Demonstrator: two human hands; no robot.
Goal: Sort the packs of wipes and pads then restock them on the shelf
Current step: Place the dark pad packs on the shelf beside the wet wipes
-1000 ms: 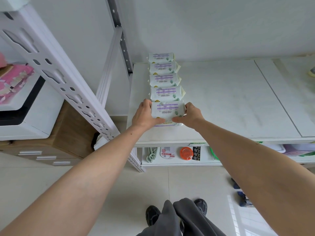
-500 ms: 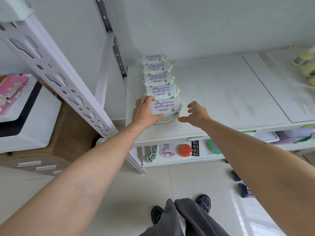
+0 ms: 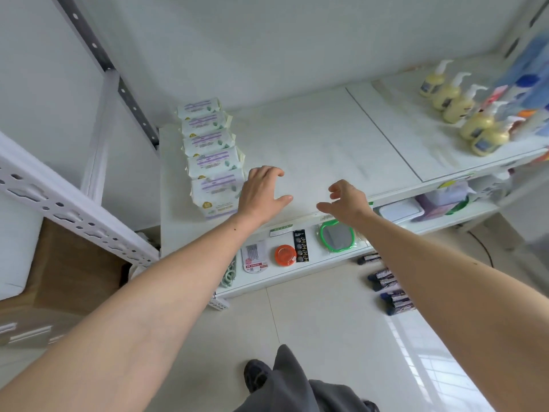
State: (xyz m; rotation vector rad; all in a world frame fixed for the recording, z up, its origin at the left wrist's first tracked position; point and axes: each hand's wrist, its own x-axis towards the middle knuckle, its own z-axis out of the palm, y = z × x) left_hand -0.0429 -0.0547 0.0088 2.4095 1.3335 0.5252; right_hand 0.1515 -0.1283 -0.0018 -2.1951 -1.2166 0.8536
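With both hands empty and loosely spread, left hand (image 3: 263, 193) beside the nearest pack of the wipes row (image 3: 212, 156) on the shelf (image 3: 326, 138), the row could be knocked askew by a careless sweep.

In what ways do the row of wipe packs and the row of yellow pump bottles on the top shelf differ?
The wipe packs lie flat at the shelf's left end; the yellow pump bottles stand upright at its right end. The packs are white with purple print and sharp in view; the bottles are pale yellow with white pumps and blurred. The left hand is close beside the nearest pack; no hand is near the bottles. Both rows run from front to back on the top shelf.
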